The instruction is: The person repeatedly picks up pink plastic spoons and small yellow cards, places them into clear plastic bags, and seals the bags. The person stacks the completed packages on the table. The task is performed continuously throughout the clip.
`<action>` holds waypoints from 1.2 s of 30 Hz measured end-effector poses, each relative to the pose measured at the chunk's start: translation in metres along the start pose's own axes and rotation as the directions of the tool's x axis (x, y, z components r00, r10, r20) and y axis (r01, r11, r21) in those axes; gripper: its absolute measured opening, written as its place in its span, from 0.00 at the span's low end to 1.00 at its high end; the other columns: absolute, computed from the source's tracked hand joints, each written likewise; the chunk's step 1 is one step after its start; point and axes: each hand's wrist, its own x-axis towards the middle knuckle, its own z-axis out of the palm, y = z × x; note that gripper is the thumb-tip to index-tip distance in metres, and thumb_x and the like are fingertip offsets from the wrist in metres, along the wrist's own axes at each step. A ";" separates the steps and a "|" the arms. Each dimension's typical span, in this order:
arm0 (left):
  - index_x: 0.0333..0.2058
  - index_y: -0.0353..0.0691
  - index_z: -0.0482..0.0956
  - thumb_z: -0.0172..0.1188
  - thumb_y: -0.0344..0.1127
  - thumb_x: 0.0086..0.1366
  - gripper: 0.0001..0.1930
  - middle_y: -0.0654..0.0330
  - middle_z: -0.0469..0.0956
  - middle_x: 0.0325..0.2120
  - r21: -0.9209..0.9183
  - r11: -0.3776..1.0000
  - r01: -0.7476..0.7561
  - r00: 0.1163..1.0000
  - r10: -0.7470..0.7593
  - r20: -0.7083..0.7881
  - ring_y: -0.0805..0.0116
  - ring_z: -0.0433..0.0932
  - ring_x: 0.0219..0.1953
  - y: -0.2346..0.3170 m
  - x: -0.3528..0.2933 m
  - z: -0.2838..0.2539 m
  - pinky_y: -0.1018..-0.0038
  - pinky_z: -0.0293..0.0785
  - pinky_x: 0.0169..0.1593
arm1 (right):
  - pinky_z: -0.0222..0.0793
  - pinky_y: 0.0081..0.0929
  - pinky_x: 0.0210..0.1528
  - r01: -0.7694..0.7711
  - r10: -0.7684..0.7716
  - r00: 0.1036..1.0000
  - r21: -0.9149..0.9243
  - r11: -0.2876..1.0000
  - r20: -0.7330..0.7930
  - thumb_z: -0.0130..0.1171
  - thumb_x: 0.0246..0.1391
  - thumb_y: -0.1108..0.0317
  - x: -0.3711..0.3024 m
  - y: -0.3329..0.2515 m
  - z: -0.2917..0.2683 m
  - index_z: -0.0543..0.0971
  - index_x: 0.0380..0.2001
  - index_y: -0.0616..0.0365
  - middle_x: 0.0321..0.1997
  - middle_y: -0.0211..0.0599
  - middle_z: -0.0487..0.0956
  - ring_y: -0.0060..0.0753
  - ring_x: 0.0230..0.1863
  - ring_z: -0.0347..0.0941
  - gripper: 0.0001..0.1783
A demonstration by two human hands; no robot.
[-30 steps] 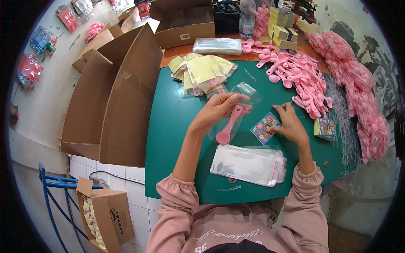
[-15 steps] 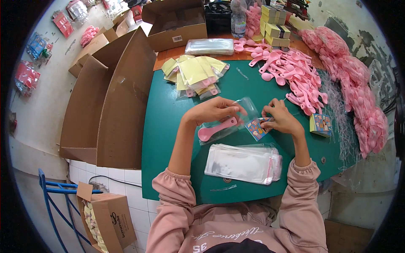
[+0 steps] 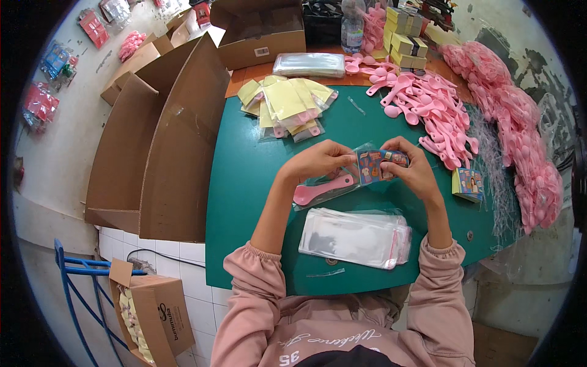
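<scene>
My left hand [image 3: 323,158] pinches the mouth of a clear plastic bag [image 3: 335,189] in which a pink measuring spoon [image 3: 315,191] lies. My right hand [image 3: 411,166] grips a printed blue card [image 3: 369,166], whose left end is at the bag's mouth; how far inside it sits I cannot tell. Just below, on the green table, is a stack of empty clear bags [image 3: 351,238]. Loose pink spoons [image 3: 431,110] are heaped beyond my right hand. A pile of filled bags with yellow cards [image 3: 287,104] lies beyond my left hand.
More printed cards [image 3: 468,183] are stacked at the right. Pink spoons in plastic [image 3: 516,131] hang along the right edge. Large cardboard boxes [image 3: 177,147] stand to the left. At the back are a water bottle [image 3: 352,27], banded card bundles [image 3: 406,46] and another bag stack [image 3: 309,64].
My right hand has brought the card up and left against the bag's mouth, turning it more upright. My left hand and the bagged spoon have shifted slightly right.
</scene>
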 end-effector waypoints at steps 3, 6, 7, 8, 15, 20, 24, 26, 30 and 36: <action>0.38 0.34 0.77 0.50 0.41 0.62 0.16 0.66 0.73 0.21 0.069 0.996 -0.054 0.999 0.053 0.011 0.80 0.67 0.24 -0.004 0.005 0.004 0.82 0.68 0.28 | 0.69 0.15 0.31 -0.054 0.058 0.996 -0.062 0.997 0.070 0.60 0.43 0.74 -0.002 0.002 0.000 0.71 0.36 0.58 0.32 0.28 0.73 0.15 0.31 0.69 0.14; 0.38 0.32 0.76 0.51 0.41 0.61 0.17 0.62 0.75 0.25 0.129 0.988 -0.085 0.992 0.072 0.103 0.78 0.70 0.26 0.000 0.010 0.015 0.79 0.72 0.31 | 0.69 0.15 0.30 0.028 -0.005 0.993 -0.193 0.981 0.117 0.60 0.43 0.73 -0.003 0.001 0.004 0.71 0.36 0.58 0.31 0.28 0.73 0.16 0.31 0.69 0.14; 0.38 0.32 0.76 0.51 0.41 0.61 0.17 0.62 0.75 0.25 0.128 0.988 -0.088 0.992 0.074 0.107 0.78 0.70 0.26 0.000 0.012 0.016 0.79 0.72 0.31 | 0.69 0.15 0.29 0.121 -0.080 0.986 -0.296 0.947 0.145 0.59 0.44 0.73 -0.004 0.000 0.004 0.71 0.36 0.59 0.30 0.28 0.73 0.15 0.30 0.69 0.14; 0.41 0.33 0.74 0.52 0.41 0.61 0.17 0.61 0.75 0.26 0.104 0.990 -0.096 0.990 0.084 0.113 0.77 0.71 0.27 -0.001 0.010 0.014 0.78 0.73 0.31 | 0.69 0.15 0.29 0.123 -0.082 0.985 -0.292 0.948 0.150 0.59 0.44 0.73 -0.005 -0.004 0.005 0.71 0.36 0.59 0.30 0.28 0.73 0.15 0.30 0.69 0.14; 0.57 0.40 0.57 0.52 0.42 0.61 0.27 0.54 0.77 0.29 0.301 0.934 -0.192 0.981 0.173 0.089 0.74 0.73 0.29 0.000 0.005 0.017 0.75 0.69 0.31 | 0.64 0.15 0.25 -0.070 0.103 0.961 -0.134 0.988 0.257 0.56 0.49 0.67 -0.004 0.005 -0.003 0.76 0.31 0.64 0.24 0.29 0.74 0.15 0.26 0.68 0.10; 0.57 0.41 0.56 0.52 0.44 0.61 0.28 0.53 0.77 0.30 0.475 0.870 -0.131 0.990 0.144 0.009 0.70 0.75 0.32 0.006 0.005 0.024 0.73 0.70 0.34 | 0.62 0.14 0.23 -0.113 0.169 0.962 -0.248 0.962 0.215 0.58 0.46 0.69 -0.003 0.005 0.005 0.77 0.23 0.63 0.21 0.28 0.73 0.14 0.24 0.68 0.07; 0.56 0.41 0.57 0.55 0.42 0.59 0.29 0.54 0.76 0.30 0.492 0.857 -0.155 0.988 0.121 0.100 0.71 0.75 0.33 0.000 -0.006 0.001 0.75 0.71 0.36 | 0.61 0.14 0.23 -0.150 0.156 0.986 -0.089 0.985 0.066 0.62 0.42 0.72 -0.005 0.008 -0.001 0.76 0.24 0.62 0.21 0.27 0.73 0.13 0.22 0.66 0.07; 0.56 0.41 0.57 0.57 0.39 0.58 0.29 0.54 0.76 0.31 0.378 0.915 -0.143 0.988 0.110 0.107 0.72 0.75 0.33 -0.008 -0.016 -0.015 0.77 0.72 0.37 | 0.61 0.14 0.23 -0.045 0.046 0.999 -0.014 0.999 0.017 0.63 0.40 0.72 -0.003 0.010 -0.005 0.75 0.24 0.62 0.21 0.27 0.73 0.14 0.21 0.66 0.07; 0.55 0.42 0.60 0.60 0.31 0.54 0.29 0.56 0.76 0.32 0.028 0.993 -0.118 0.990 0.116 0.083 0.76 0.74 0.32 -0.022 -0.030 -0.021 0.80 0.73 0.36 | 0.61 0.12 0.24 -0.242 0.233 0.967 0.089 0.966 0.103 0.64 0.40 0.71 -0.004 -0.003 0.004 0.73 0.20 0.60 0.20 0.25 0.71 0.14 0.22 0.66 0.09; 0.55 0.42 0.59 0.60 0.33 0.54 0.29 0.57 0.76 0.32 -0.138 0.988 -0.074 0.995 0.082 0.055 0.75 0.75 0.33 -0.019 -0.031 -0.006 0.80 0.74 0.35 | 0.59 0.11 0.25 -0.183 0.165 0.977 0.124 0.975 0.137 0.62 0.42 0.70 -0.003 0.009 0.001 0.73 0.20 0.60 0.21 0.25 0.71 0.14 0.23 0.65 0.08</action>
